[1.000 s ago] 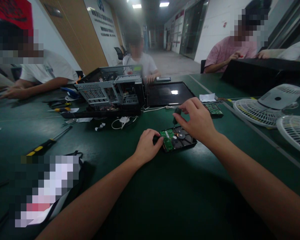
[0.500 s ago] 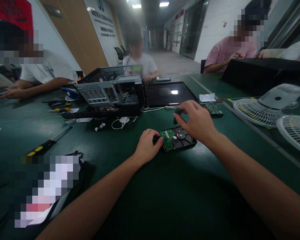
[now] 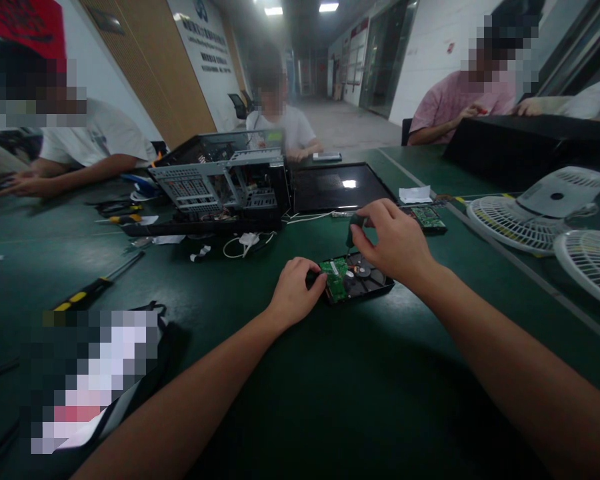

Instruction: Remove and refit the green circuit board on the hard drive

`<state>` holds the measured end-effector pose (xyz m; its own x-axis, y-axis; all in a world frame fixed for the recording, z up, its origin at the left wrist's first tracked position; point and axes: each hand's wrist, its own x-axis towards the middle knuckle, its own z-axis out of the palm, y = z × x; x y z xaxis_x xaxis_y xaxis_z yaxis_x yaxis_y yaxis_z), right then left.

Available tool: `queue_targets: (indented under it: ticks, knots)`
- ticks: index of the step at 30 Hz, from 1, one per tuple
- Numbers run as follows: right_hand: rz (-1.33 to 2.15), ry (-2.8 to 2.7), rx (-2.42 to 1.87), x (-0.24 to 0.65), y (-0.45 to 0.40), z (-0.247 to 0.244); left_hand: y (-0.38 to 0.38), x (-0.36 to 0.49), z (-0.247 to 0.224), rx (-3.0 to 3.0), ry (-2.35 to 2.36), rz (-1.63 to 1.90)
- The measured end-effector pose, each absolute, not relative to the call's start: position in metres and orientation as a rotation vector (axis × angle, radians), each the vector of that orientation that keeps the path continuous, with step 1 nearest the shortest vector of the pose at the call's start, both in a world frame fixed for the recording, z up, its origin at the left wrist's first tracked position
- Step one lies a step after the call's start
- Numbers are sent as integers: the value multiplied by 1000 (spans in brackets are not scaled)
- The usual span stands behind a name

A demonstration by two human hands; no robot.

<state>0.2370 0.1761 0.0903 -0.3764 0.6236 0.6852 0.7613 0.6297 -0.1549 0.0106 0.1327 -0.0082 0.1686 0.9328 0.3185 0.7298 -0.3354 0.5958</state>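
Note:
On the green table lies a hard drive (image 3: 365, 287), its green circuit board (image 3: 334, 277) facing up on the left half. My left hand (image 3: 299, 288) grips the drive's left end between thumb and fingers. Above the drive, my right hand (image 3: 393, 233) is closed around the dark handle of a small screwdriver (image 3: 352, 233). The screwdriver stands nearly upright, its tip down at the edge of the circuit board; the exact contact point is too small to make out. Behind my right hand lies a second circuit-board-topped drive (image 3: 429, 220).
An opened computer case (image 3: 220, 183) and a black panel (image 3: 337, 187) stand at the back. A yellow-black screwdriver (image 3: 97, 283) and a pixelated object (image 3: 100, 373) lie left. White fan parts (image 3: 520, 223) are at right. Several people sit around the table.
Almost nothing differs. My right hand has shifted very slightly on the screwdriver, while my left hand and the hard drive stay in place.

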Motion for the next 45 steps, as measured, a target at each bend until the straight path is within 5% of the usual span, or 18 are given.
queue_targets:
  ticks: [45]
  knots:
    - [-2,-2081,-1016,233,175,87,133,11,-7,2156,1577,962]
